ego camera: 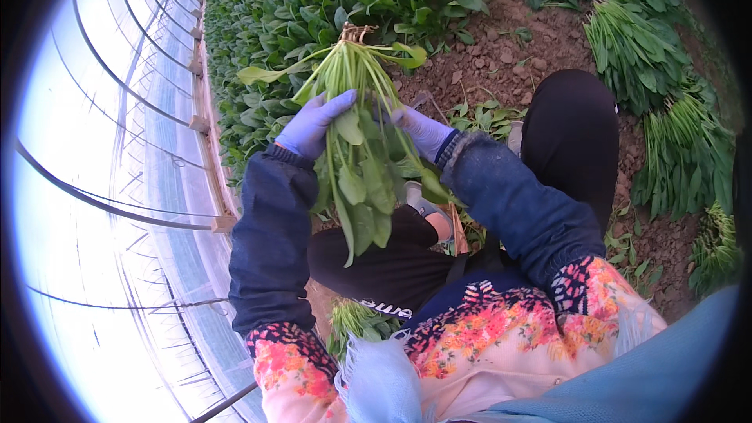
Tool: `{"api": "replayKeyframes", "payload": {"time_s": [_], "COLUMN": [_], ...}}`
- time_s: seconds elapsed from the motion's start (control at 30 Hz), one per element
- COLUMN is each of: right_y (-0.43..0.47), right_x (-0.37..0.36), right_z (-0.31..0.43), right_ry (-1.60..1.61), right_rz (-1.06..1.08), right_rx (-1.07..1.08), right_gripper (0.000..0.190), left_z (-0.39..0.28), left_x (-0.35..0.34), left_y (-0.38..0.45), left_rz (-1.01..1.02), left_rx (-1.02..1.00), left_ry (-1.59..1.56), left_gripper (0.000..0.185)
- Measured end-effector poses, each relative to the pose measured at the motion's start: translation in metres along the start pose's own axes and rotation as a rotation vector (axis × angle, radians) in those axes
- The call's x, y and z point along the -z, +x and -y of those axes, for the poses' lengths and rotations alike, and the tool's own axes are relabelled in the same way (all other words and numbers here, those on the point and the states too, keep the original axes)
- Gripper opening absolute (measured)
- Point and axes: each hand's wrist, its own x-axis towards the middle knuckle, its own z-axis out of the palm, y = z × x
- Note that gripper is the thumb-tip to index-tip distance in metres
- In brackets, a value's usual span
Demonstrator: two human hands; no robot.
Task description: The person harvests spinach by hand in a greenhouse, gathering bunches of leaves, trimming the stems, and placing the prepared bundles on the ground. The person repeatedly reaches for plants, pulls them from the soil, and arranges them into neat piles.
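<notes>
Between my hands is a bunch of spinach [355, 79], its pale roots pointing up and away from me and its leaves hanging down over my lap. My left hand [317, 123], in a purple glove, grips the bunch from the left with the thumb across the stems. On the other side my right hand [423, 131], gloved the same way, clasps the stems, its fingertips partly hidden behind the leaves. Just past the right hand, a metal blade-like piece [420, 98] shows in part. A few yellowish leaves [258, 74] splay sideways from the bunch.
Uncut spinach [264, 17] grows in a dense bed ahead and left. Harvested spinach bunches [637, 41] lie in a row on the soil [505, 41] at right. Loose leaves [484, 117] litter the ground by my foot. Plastic greenhouse sheeting [147, 188] over curved ribs bounds the left.
</notes>
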Motion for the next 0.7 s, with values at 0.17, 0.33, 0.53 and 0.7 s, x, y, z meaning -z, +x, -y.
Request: {"api": "replayKeyframes", "payload": {"time_s": [0.17,0.33,0.53,0.7], "right_y": [-0.001,-0.008,-0.014,-0.014], "right_x": [-0.014,-0.001,0.002,-0.001], "right_z": [0.002,0.005,0.008,0.005], "right_ry": [0.078,0.224,0.189,0.161], "right_rz": [-0.17,-0.205,-0.22,-0.196], "right_rx": [-0.045,-0.129,-0.204,-0.254], "right_gripper": [0.064,0.055,0.058,0.053], "left_z": [0.017,0.019,-0.002,0.078], "left_x": [-0.02,-0.028,0.032,0.031], "left_y": [0.014,-0.029,-0.054,0.004], "left_rz": [-0.207,-0.303,-0.539,-0.174], "left_rx": [-0.142,-0.26,-0.359,-0.11], "left_ry": [0.11,0.907,0.996,0.019], "left_gripper": [0.075,0.077,0.058,0.068]}}
